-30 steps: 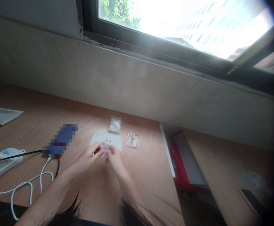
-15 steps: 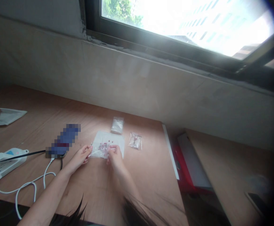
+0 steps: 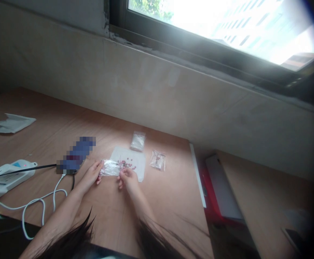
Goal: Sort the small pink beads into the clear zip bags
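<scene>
A small clear plastic bag [image 3: 109, 168] is stretched between my two hands, its surface catching the light. My left hand [image 3: 94, 172] pinches its left end. At the opposite end, the fingers of my right hand [image 3: 128, 178] are closed on the bag's edge. Beneath and behind it lies a white sheet [image 3: 140, 156] on the table. Several small dark red beads [image 3: 130, 165] are scattered on the sheet, just beyond my right fingertips. Whether any beads are inside the held bag I cannot tell.
Behind the sheet lies a stack of clear zip bags [image 3: 138, 141]; to its right is a bag with small reddish pieces [image 3: 158, 160]. A blurred-out phone [image 3: 77, 154], white cable [image 3: 42, 198] and power strip [image 3: 9, 180] occupy the left. A torn white packet [image 3: 11, 123] lies farther back.
The bag has moved slightly up and left off the beads, and now looks flatter and shinier. More loose beads show on the sheet. The whole view has shifted a little.
</scene>
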Demonstrator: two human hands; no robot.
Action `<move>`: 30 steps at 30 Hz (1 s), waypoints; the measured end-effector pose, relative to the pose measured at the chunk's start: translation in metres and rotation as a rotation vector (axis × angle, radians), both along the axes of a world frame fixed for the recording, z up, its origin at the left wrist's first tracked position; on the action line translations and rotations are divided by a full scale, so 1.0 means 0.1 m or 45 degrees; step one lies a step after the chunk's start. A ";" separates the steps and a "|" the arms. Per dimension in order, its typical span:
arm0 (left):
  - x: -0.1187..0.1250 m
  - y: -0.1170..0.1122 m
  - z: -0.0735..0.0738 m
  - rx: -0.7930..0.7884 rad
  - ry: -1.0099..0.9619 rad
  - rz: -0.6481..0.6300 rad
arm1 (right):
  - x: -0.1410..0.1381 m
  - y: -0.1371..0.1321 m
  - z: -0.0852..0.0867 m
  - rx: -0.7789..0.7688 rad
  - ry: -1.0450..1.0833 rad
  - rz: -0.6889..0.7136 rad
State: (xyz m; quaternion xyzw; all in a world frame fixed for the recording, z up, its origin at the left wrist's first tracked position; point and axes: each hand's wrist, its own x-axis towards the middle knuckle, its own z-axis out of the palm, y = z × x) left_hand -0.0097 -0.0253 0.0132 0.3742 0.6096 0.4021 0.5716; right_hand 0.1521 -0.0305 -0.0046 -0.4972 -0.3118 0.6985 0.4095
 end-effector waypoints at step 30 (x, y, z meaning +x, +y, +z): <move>-0.02 0.26 0.22 -0.115 -0.030 -0.301 | 0.03 0.07 0.01 -0.031 0.070 -0.052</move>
